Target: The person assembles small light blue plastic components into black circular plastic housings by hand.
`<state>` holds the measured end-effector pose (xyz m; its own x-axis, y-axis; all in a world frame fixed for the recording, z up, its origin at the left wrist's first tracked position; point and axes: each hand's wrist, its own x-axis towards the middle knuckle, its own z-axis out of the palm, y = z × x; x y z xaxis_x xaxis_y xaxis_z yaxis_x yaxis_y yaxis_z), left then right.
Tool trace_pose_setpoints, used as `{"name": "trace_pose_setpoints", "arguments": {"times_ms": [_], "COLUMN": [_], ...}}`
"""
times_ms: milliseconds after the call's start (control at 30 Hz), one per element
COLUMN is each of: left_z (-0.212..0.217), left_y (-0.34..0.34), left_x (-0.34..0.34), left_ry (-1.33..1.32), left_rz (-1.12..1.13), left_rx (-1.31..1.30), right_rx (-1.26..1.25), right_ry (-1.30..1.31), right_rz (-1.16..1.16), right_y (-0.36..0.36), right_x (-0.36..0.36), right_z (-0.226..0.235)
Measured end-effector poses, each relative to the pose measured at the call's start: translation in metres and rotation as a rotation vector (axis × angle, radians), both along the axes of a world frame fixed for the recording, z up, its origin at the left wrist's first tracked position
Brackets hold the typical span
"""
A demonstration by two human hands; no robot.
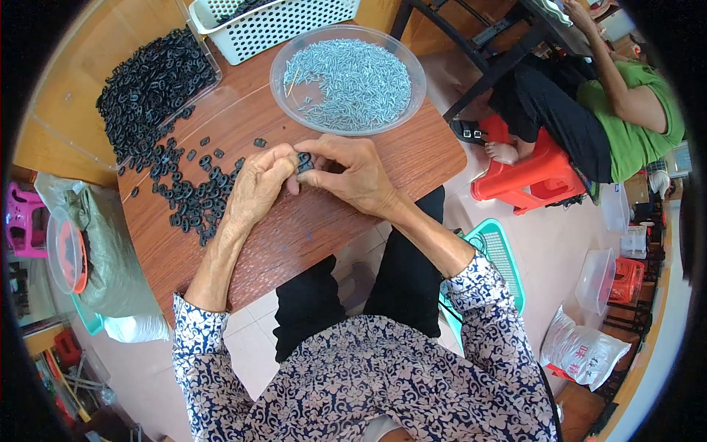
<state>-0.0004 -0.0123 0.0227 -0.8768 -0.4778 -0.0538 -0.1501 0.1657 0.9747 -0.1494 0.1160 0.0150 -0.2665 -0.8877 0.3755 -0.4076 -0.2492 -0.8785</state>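
Observation:
Over the middle of the wooden table (353, 171), my two hands meet at one small black plastic part (304, 163). Thumb and forefinger of my right hand (350, 173) pinch it. My left hand (259, 180) is closed against its left side; whatever its fingertips grip is hidden. Loose black plastic parts (195, 199) lie scattered left of my left hand and run back into a big heap (158, 88) in a clear tray. Beyond my right hand stands a round clear tub (421, 81) filled with small silvery metal pins (361, 85).
A white perforated basket (283, 31) stands at the table's back edge. To the right, a person in a green shirt (641, 110) sits on a red stool (530, 173). A green basket (501, 258) and a white sack (585, 350) are on the floor. A large sack (110, 250) stands left.

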Motion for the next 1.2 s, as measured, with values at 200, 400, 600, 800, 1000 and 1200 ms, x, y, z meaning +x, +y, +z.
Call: {"name": "trace_pose_setpoints", "arguments": {"times_ms": [200,400,600,800,1000,1200], "left_z": [-0.004,-0.006,-0.007,-0.007,-0.006,-0.004], "left_y": [0.002,0.002,0.007,0.008,0.01,0.008], "left_x": [-0.001,-0.002,-0.002,-0.003,-0.002,-0.002], "left_ry": [0.009,0.022,0.066,0.054,0.048,0.037], "left_rz": [0.026,-0.006,0.01,0.013,0.025,-0.014], "left_rx": [-0.082,-0.169,-0.23,-0.222,-0.227,-0.229], "right_rx": [-0.008,-0.016,-0.043,-0.041,-0.08,-0.087], "right_ry": [0.059,0.029,0.079,0.099,0.123,0.153], "right_rz": [0.016,0.029,-0.004,-0.001,0.008,0.005], "right_y": [-0.003,-0.005,-0.006,-0.005,-0.005,-0.004], "right_x": [-0.006,-0.01,-0.005,-0.007,-0.005,-0.005], "right_z": [-0.002,-0.004,-0.007,-0.007,-0.007,-0.008]}}
